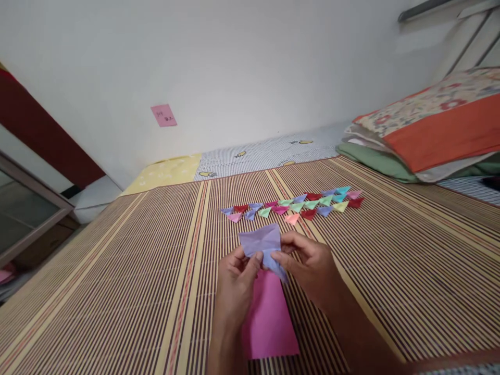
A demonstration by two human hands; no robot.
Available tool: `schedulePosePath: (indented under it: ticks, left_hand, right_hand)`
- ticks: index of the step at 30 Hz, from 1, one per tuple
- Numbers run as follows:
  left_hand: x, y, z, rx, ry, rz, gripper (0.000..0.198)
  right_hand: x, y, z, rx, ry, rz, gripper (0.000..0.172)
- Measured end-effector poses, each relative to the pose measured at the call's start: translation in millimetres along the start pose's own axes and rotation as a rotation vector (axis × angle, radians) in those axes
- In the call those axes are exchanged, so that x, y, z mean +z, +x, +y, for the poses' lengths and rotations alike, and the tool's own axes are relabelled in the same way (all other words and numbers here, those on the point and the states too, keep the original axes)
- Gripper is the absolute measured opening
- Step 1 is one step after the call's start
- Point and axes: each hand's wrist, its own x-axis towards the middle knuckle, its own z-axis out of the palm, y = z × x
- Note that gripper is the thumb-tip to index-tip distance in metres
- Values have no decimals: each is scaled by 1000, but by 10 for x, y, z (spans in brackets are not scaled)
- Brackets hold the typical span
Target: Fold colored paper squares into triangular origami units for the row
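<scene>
Both my hands hold a lavender sheet of paper (262, 244), partly folded, just above a striped bamboo mat (136, 281). My left hand (235, 281) pinches its lower left edge with thumb and fingers. My right hand (308, 265) pinches the lower right part, where a folded flap points down. Under my hands lies a pink sheet of paper (269, 323), flat on the mat. Beyond my hands, several small folded paper triangles (297, 204) in red, purple, green, pink and blue lie in a loose row.
Stacked pillows and a folded blanket (425, 130) sit at the right. A checked sheet (265, 153) and a yellow cloth (167, 172) lie along the white wall, which carries a pink note (163, 115). A framed glass panel (23, 208) stands at the left.
</scene>
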Motion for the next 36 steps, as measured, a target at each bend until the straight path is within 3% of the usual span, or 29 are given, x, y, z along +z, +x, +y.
schedulePosePath:
  ticks: [2, 6, 9, 12, 14, 18, 20, 24, 31, 36]
  left_hand:
    - [29, 0, 15, 8, -11, 2, 17]
    - [62, 2, 31, 11, -30, 55, 18]
    - [74, -3, 33, -3, -31, 40, 17]
    - [60, 0, 29, -12, -25, 15, 19]
    - [38, 5, 19, -28, -13, 16, 23]
    - [25, 5, -22, -183, -161, -27, 46]
    - [46, -3, -37, -286, -323, -59, 46]
    - [83, -1, -39, -415, -482, -82, 30]
    - [-1, 64, -35, -272, -488, 196, 33]
    - [-18, 52, -15, -206, -433, 169, 33]
  right_hand:
    - [-21, -12, -32, 18, 74, -27, 14]
    - [-45, -13, -63, 68, 103, -90, 29]
    - [-13, -12, -53, 84, 80, -135, 5]
    - [-1, -8, -38, 85, 104, -140, 17]
    - [-31, 4, -45, 8, 21, -85, 14]
    - [-122, 33, -92, -367, -271, 62, 15]
    - [-145, 38, -113, -488, -327, 34, 18]
    - [-137, 26, -137, -500, -309, -61, 18]
    - [-56, -8, -143, -502, -402, -113, 39]
    - [28, -14, -84, -528, -393, -82, 14]
